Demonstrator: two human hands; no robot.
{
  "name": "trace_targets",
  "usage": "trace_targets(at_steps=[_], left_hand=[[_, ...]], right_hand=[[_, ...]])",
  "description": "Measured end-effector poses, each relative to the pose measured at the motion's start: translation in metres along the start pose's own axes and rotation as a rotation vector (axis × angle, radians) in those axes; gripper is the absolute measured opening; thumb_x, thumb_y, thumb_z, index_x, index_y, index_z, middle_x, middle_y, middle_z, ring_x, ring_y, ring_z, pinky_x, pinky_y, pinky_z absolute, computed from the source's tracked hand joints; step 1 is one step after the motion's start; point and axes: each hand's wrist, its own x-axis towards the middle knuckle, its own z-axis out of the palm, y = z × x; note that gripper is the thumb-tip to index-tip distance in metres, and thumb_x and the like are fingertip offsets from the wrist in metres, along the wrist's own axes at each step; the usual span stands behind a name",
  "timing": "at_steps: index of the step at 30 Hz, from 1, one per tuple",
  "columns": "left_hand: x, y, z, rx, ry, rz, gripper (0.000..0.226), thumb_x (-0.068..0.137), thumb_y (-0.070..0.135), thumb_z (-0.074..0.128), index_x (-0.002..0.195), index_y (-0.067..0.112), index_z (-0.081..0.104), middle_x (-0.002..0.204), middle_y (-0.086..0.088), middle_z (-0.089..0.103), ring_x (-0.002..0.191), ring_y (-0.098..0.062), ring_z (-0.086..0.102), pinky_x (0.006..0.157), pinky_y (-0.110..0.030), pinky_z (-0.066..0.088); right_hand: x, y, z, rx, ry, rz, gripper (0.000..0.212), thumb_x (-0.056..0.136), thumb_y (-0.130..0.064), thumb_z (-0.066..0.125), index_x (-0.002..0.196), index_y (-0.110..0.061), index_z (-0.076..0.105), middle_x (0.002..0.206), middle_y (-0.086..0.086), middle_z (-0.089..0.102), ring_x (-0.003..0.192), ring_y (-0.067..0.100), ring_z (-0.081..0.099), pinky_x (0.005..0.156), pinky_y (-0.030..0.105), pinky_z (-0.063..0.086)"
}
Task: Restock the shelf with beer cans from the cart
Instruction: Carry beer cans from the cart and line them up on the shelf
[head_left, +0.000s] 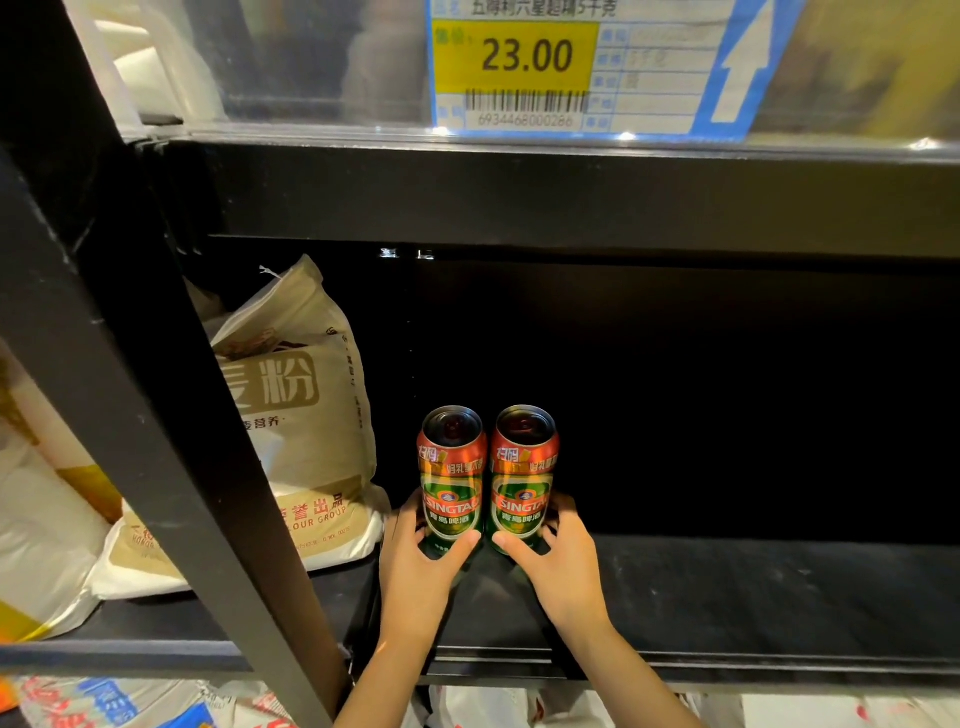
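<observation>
**Two cans, one in each of your hands**

Your left hand (415, 561) curls round the left can (451, 480); your right hand (558, 558) curls round the right can (523, 478). Both are glossy red-and-green cylinders, upright and touching, standing on the matte black shelf (753, 597). Left of your grip slumps one soft, creased flour sack (301, 415). Right of your grip the shelf runs bare and dark.

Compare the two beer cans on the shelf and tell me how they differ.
The left can sits nearer the flour bag; the right can borders the bare part of the shelf. The left hand grips the left can; the right hand grips the right can. Both are upright, side by side, labels facing out, with the same red and green design.
</observation>
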Motion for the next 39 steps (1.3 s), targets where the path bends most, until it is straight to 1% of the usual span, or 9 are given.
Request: trace_targets(at_steps=[5,9,11,16,25,30,33,35,39], left_hand=[[0.006,0.003,0.003,-0.056,0.033,0.002,0.064,0.07,0.016,0.081,0.127,0.021,0.053,0.119,0.004,0.059,0.105,-0.005,0.057,0.083,-0.016,0.045],[0.016,0.004,0.003,0.006,0.052,0.015,0.06,0.068,0.029,0.081,0.123,0.026,0.055,0.112,0.008,0.065,0.106,-0.009,0.06,0.091,-0.034,0.051],[0.02,0.006,0.004,0.031,0.059,0.027,0.056,0.069,0.027,0.08,0.119,0.026,0.056,0.108,0.01,0.066,0.103,-0.009,0.061,0.091,-0.038,0.051],[0.023,0.009,0.007,0.099,0.086,0.098,0.052,0.074,0.021,0.077,0.121,0.02,0.055,0.109,0.008,0.065,0.105,-0.007,0.059,0.092,-0.032,0.049],[0.021,0.009,0.007,0.118,0.068,0.082,0.057,0.077,0.021,0.075,0.128,0.021,0.049,0.115,0.007,0.061,0.109,-0.007,0.056,0.096,-0.031,0.046],[0.011,0.01,0.006,0.178,0.058,-0.002,0.074,0.079,0.018,0.073,0.142,0.014,0.034,0.132,-0.006,0.052,0.124,-0.021,0.047,0.104,-0.042,0.041],[-0.002,0.021,0.002,0.236,0.029,-0.146,0.075,0.084,0.019,0.068,0.145,0.007,0.027,0.147,-0.012,0.037,0.136,-0.026,0.032,0.112,-0.038,0.029],[-0.016,0.03,-0.003,0.292,-0.022,-0.198,0.07,0.087,0.02,0.066,0.144,0.005,0.028,0.148,-0.012,0.033,0.137,-0.026,0.03,0.111,-0.035,0.025],[-0.041,0.044,-0.005,0.441,-0.208,-0.12,0.056,0.09,0.028,0.06,0.139,0.01,0.04,0.142,-0.007,0.042,0.132,-0.024,0.036,0.109,-0.036,0.029]], right_hand=[[0.011,0.003,0.006,-0.069,0.019,-0.015,0.063,0.07,-0.036,0.081,0.123,-0.022,0.05,0.115,-0.006,0.063,0.107,0.01,0.06,0.09,0.034,0.054],[0.018,-0.006,0.009,-0.076,0.036,-0.055,0.061,0.073,-0.03,0.08,0.123,-0.018,0.049,0.112,-0.004,0.064,0.104,0.01,0.061,0.086,0.026,0.053],[0.02,-0.008,0.01,-0.056,0.036,-0.063,0.058,0.073,-0.027,0.08,0.121,-0.019,0.048,0.111,-0.004,0.064,0.104,0.009,0.061,0.085,0.021,0.051],[0.021,-0.008,0.013,-0.045,0.047,-0.064,0.058,0.075,-0.026,0.079,0.123,-0.019,0.047,0.115,-0.003,0.061,0.107,0.009,0.059,0.084,0.015,0.047],[0.018,-0.012,0.014,-0.058,0.021,-0.041,0.058,0.078,-0.026,0.075,0.127,-0.018,0.046,0.116,-0.005,0.061,0.108,0.008,0.057,0.081,0.008,0.044],[0.012,-0.021,0.01,-0.1,-0.023,-0.018,0.059,0.08,-0.028,0.074,0.13,-0.02,0.043,0.119,-0.005,0.061,0.112,0.011,0.058,0.089,0.018,0.047],[-0.001,-0.029,-0.004,-0.241,-0.023,-0.027,0.066,0.088,-0.033,0.064,0.143,-0.021,0.031,0.137,-0.009,0.044,0.129,0.01,0.042,0.101,0.02,0.036],[-0.014,-0.03,-0.021,-0.361,-0.013,-0.034,0.064,0.093,-0.037,0.055,0.147,-0.023,0.024,0.145,-0.01,0.034,0.136,0.008,0.032,0.107,0.022,0.028],[-0.05,-0.025,-0.064,-0.585,0.014,-0.029,0.052,0.096,-0.04,0.047,0.143,-0.023,0.034,0.145,-0.008,0.039,0.134,0.012,0.035,0.112,0.028,0.028]])
